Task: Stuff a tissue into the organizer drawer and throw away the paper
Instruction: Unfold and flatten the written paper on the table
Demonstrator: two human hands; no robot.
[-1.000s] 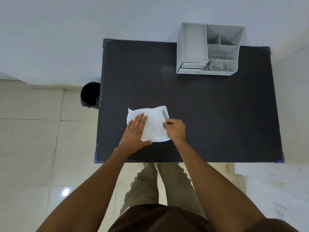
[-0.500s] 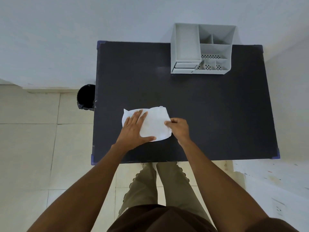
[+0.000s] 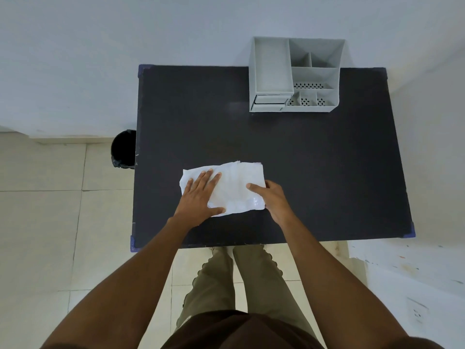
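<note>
A white tissue (image 3: 237,187) lies spread on the near part of the black table (image 3: 314,172). My left hand (image 3: 200,197) rests flat on its left half, fingers apart, pressing it down. My right hand (image 3: 273,197) pinches the tissue's right edge between thumb and fingers. The grey desk organizer (image 3: 295,75) stands at the table's far edge, right of centre. Its small drawer (image 3: 269,102) sits at the lower left front and looks pulled out only slightly. A black bin (image 3: 123,148) stands on the floor beside the table's left edge.
A white wall runs behind the table and along the right. Pale floor tiles lie to the left. My legs stand at the table's near edge. Blue guards cap the table corners (image 3: 132,244).
The tissue has been drawn out wider to the right by my right hand, which slid right along its edge. My left hand stays pressed on the left half.
</note>
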